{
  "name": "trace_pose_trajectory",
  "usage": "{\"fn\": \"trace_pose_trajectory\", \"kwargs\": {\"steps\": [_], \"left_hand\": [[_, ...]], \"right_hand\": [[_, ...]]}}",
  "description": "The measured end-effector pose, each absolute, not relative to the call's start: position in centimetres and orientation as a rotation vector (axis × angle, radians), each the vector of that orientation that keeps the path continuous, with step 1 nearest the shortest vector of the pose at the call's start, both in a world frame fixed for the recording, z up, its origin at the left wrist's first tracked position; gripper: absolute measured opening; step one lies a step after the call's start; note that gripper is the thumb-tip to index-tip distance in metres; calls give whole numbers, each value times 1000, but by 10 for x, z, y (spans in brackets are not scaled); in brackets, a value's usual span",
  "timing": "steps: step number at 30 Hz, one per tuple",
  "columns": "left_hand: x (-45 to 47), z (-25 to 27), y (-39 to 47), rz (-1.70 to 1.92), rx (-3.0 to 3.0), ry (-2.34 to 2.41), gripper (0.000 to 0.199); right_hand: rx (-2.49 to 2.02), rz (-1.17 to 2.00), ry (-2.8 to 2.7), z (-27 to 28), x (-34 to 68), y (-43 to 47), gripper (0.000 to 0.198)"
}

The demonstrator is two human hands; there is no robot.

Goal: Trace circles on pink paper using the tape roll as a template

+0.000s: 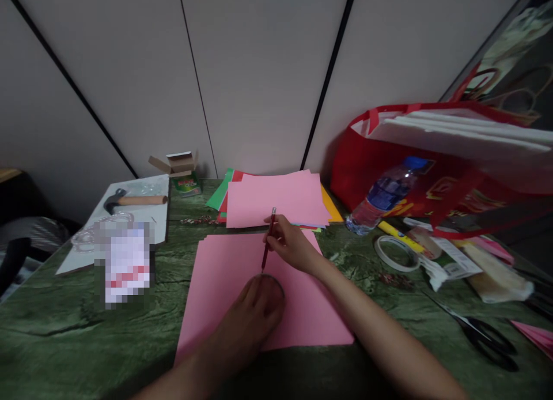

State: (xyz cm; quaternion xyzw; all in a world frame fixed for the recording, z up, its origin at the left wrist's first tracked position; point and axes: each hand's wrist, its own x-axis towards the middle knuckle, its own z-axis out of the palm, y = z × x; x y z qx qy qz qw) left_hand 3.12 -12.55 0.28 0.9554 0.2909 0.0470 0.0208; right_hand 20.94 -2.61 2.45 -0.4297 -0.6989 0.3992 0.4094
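My right hand (290,244) grips a dark red pencil (265,255) upright, its tip down at the upper rim of a round thing (280,285). That round thing has a thin dark rim and looks pinkish inside; its exact kind I cannot make out. My left hand (253,313) holds it down from above with bent fingers, covering its left and lower parts. Beneath both hands lie large pink paper sheets (207,285), slightly offset from one another. Just beyond them is a stack of coloured paper (276,198), pink on top, with green, red and orange edges showing.
On the right are scissors (479,331), a white tape roll (380,251), a yellow tube (400,236), a water bottle (382,195) and a red bag (352,169) holding white boards. On the left, a hammer (142,200) lies on a white board (101,207), near an open small box (186,184).
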Motion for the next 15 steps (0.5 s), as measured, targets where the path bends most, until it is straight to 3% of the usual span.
{"fn": "trace_pose_trajectory", "kwargs": {"steps": [15], "left_hand": [[29, 15, -118, 154, 2929, 839, 52]], "right_hand": [[-1158, 888, -1676, 30, 229, -69, 4]]}}
